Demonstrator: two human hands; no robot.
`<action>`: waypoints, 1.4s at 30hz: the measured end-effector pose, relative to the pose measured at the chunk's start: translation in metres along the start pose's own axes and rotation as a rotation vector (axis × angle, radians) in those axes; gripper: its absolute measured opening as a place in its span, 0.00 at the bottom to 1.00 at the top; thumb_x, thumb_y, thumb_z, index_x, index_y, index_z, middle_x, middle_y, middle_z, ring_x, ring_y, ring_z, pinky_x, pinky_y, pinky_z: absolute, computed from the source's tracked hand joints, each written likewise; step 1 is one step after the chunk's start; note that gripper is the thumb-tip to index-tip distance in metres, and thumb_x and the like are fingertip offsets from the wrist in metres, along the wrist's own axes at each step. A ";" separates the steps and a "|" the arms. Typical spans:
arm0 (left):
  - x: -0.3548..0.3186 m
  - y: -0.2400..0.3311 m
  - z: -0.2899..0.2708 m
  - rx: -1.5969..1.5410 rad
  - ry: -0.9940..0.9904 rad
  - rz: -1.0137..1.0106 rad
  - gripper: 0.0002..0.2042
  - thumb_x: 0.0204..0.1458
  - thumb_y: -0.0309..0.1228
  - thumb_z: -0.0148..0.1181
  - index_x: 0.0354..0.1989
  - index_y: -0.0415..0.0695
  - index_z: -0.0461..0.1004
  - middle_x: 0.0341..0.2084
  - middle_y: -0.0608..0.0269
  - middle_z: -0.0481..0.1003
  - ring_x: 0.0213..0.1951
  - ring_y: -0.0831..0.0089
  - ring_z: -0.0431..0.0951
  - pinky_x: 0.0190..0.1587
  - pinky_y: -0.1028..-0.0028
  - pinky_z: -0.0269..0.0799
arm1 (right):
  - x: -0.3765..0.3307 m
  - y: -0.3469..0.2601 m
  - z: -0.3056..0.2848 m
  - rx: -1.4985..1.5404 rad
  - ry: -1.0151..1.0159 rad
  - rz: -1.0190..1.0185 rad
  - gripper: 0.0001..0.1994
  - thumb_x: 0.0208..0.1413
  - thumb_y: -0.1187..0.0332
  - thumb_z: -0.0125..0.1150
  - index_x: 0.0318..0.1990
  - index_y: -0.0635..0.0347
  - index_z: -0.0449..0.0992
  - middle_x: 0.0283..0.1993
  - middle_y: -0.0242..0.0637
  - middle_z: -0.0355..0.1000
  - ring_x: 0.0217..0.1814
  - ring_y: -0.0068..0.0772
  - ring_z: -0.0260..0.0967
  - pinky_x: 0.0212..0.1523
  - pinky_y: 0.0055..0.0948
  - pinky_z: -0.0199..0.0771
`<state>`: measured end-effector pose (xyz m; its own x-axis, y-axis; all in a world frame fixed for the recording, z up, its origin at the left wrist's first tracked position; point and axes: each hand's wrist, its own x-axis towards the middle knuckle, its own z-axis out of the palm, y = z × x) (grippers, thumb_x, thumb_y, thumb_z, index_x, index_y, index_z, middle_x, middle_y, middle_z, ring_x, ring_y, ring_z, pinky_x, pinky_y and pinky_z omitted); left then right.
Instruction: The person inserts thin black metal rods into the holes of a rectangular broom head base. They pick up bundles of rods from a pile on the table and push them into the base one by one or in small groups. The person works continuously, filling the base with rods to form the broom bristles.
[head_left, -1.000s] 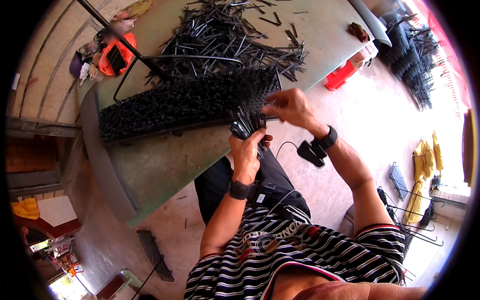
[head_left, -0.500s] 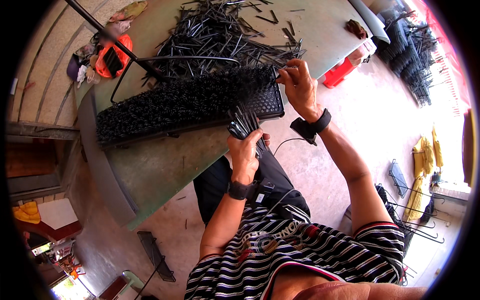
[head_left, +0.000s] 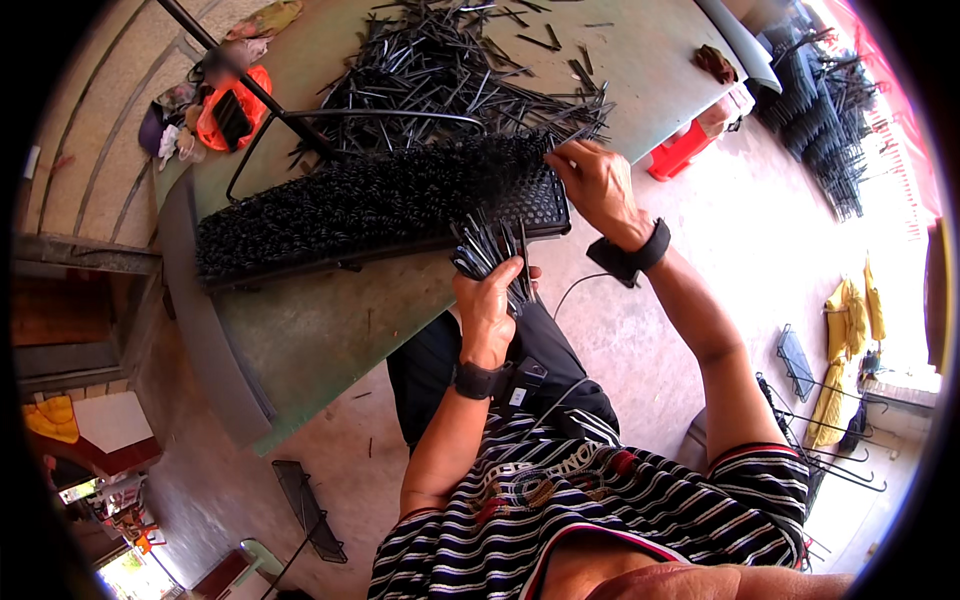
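The brush (head_left: 330, 215) lies across the counter (head_left: 320, 345), from near its left edge to its near edge, where the right end shows a bare plate (head_left: 537, 203) with holes. The left hand (head_left: 488, 310) is closed around a bundle (head_left: 482, 248) of strips just before it. The right hand (head_left: 602, 192) is at the plate's outer corner, fingertips drawn together; whether they pinch a strip, I cannot tell. In my judgement, the bundle should stay close, held loosely so one strip comes away alone, and the fingers should work square to the holes. The brush looks dense and curly; the strips are thin, shiny, probably plastic. Beyond it, toward the counter's far edge, lies a tangled pile (head_left: 425, 80).
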<state>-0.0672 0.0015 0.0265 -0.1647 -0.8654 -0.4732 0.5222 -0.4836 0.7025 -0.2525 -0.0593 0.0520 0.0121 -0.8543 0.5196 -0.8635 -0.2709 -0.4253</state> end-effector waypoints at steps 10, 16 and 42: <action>0.001 -0.004 0.009 -0.024 -0.022 -0.048 0.08 0.46 0.17 0.54 0.37 0.35 0.73 0.26 0.55 0.77 0.23 0.63 0.79 0.22 0.71 0.75 | -0.024 -0.021 -0.004 0.747 -0.619 0.573 0.12 0.49 0.64 0.64 0.33 0.66 0.77 0.22 0.30 0.72 0.21 0.15 0.64 0.20 0.19 0.63; -0.001 -0.001 0.008 -0.025 -0.104 -0.083 0.10 0.46 0.18 0.57 0.39 0.35 0.72 0.27 0.54 0.77 0.21 0.67 0.78 0.20 0.74 0.73 | -0.030 -0.026 0.002 0.811 -0.502 0.604 0.08 0.54 0.69 0.59 0.34 0.66 0.74 0.25 0.28 0.72 0.20 0.12 0.60 0.18 0.14 0.58; 0.002 0.000 -0.012 0.035 -0.113 -0.201 0.10 0.46 0.23 0.60 0.38 0.42 0.74 0.25 0.58 0.77 0.18 0.72 0.75 0.19 0.75 0.70 | 0.008 -0.018 0.015 0.100 -0.051 -0.080 0.07 0.50 0.76 0.55 0.38 0.61 0.70 0.28 0.44 0.69 0.28 0.49 0.69 0.26 0.40 0.69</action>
<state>-0.0573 0.0017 0.0192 -0.3563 -0.7595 -0.5443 0.4402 -0.6503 0.6192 -0.2298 -0.0677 0.0528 0.1068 -0.8487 0.5180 -0.8044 -0.3799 -0.4567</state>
